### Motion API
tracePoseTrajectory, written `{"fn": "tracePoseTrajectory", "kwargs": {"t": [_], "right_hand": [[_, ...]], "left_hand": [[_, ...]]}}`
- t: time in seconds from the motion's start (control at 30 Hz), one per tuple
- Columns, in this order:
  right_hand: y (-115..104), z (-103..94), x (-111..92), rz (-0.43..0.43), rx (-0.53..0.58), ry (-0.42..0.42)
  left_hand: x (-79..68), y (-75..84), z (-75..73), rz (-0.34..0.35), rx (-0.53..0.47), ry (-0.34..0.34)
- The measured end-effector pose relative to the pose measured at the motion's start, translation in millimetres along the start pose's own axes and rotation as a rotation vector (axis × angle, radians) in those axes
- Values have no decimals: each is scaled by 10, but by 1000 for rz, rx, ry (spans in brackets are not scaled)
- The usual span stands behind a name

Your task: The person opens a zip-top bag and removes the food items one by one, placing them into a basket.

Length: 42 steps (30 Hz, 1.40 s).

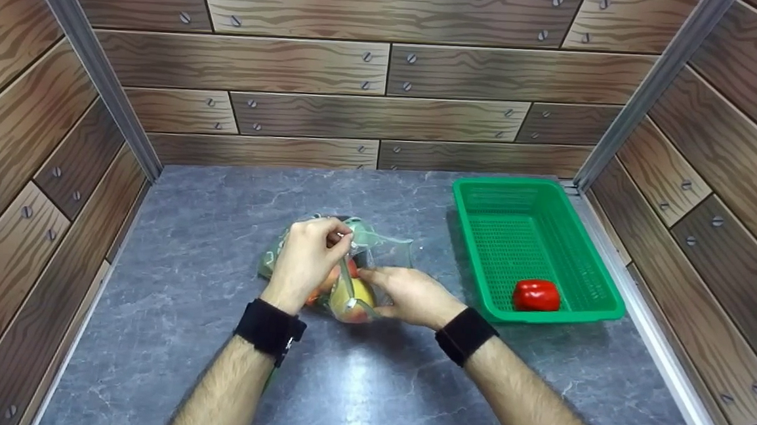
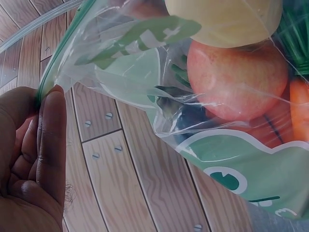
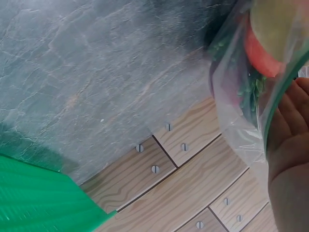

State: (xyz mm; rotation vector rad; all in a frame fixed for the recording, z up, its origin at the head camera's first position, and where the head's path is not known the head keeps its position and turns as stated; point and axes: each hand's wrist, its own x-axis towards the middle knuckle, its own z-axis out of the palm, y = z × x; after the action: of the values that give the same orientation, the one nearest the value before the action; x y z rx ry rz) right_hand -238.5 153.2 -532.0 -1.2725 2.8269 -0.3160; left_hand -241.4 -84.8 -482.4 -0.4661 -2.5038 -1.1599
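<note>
Near the middle of the counter [image 1: 167,331], I am working at the mouth of the bag [image 1: 383,249], a clear zip bag with green print that is lying on its side and bulging with produce. My left hand [image 1: 307,257] is pinching one lip of the bag's green zip edge between thumb and curled fingers, lifting it a little. My right hand [image 1: 409,296] is lying beside the other lip with its fingers fairly straight along the plastic; from the wrist view I am seeing my palm against the zip strip, but I cannot tell whether those fingers are really pinching it or only pressing it.

Through the plastic I am seeing an apple [image 2: 236,79], reddish and round, with a pale yellow fruit [image 2: 224,19] just beside it, a carrot [image 2: 300,108] touching the apple's side, and some leafy greens [image 3: 251,87] deeper in. Towards the right rear corner of the counter a green basket [image 1: 601,285] is standing well apart from the bag, with a red pepper [image 1: 536,295] lying in its near end.

As I judge it, I am in the opening step: the lips are being parted, and nothing from the bag is in my grip yet. The next move, I think, is calling for a firm hold on the right lip, a steady pull apart so the mouth is gaping wide, and care that the round fruit is not rolling out onto the counter.
</note>
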Motion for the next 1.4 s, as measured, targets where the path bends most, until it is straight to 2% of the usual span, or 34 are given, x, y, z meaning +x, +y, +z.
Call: {"fn": "tracePoseTrajectory", "kwargs": {"t": [0.43, 0.77, 1.4], "right_hand": [[29, 113, 15, 40, -36, -9], [57, 145, 3, 50, -6, 16], [66, 48, -38, 46, 13, 73]], "left_hand": [[-8, -7, 15, -6, 4, -8], [-21, -32, 31, -8, -6, -11], [-18, -14, -7, -13, -17, -6]]}}
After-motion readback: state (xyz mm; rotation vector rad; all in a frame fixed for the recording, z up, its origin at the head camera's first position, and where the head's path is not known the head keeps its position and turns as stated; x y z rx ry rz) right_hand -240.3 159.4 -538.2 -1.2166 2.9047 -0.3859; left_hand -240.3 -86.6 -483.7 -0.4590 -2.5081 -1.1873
